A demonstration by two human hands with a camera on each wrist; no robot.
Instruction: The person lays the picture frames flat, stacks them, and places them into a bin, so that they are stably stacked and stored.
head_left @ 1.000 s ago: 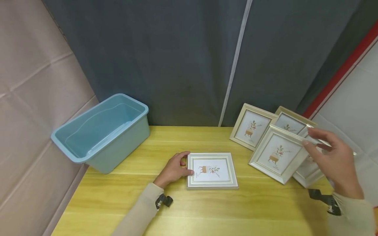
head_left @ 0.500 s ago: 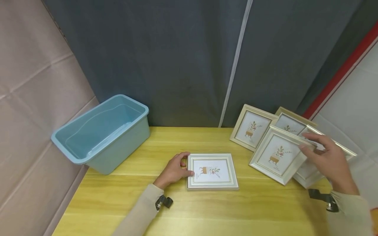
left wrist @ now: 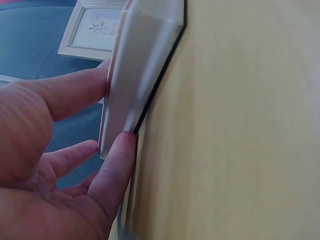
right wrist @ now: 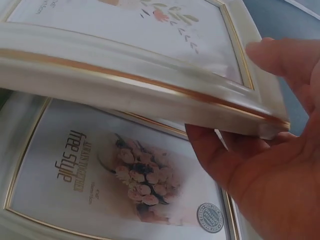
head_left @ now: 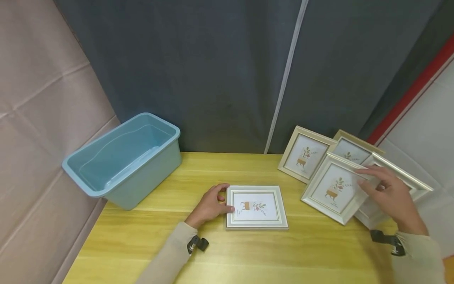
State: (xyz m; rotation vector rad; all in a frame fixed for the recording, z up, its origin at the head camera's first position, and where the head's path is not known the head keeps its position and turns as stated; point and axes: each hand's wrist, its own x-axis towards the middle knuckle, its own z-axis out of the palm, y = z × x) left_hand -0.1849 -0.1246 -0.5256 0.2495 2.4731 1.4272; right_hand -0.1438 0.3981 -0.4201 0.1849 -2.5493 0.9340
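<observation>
A white picture frame [head_left: 257, 228] with a small plant print lies flat on the table. My left hand [head_left: 210, 205] pinches its left edge, and the left wrist view shows the thumb and a finger on the frame's edge [left wrist: 132, 70]. To the right, a cream picture frame [head_left: 319, 197] leans against others, tilted. My right hand [head_left: 391, 193] holds it by its upper right corner; in the right wrist view the thumb [right wrist: 272, 55] lies on its front and the fingers [right wrist: 215, 155] reach beneath. Behind it, another frame [right wrist: 30, 220] carries a flower print and "free style" lettering.
A blue plastic tub [head_left: 142, 169] stands at the back left of the wooden table [head_left: 255, 256]. More leaning frames [head_left: 289, 163] cluster at the back right. A dark grey curtain [head_left: 195, 79] hangs behind, with a pale wall covering [head_left: 39, 118] on the left.
My right hand has moved left and slightly down, its thumb coming over the front of the cream frame's corner. My left hand stays at the flat frame's edge.
</observation>
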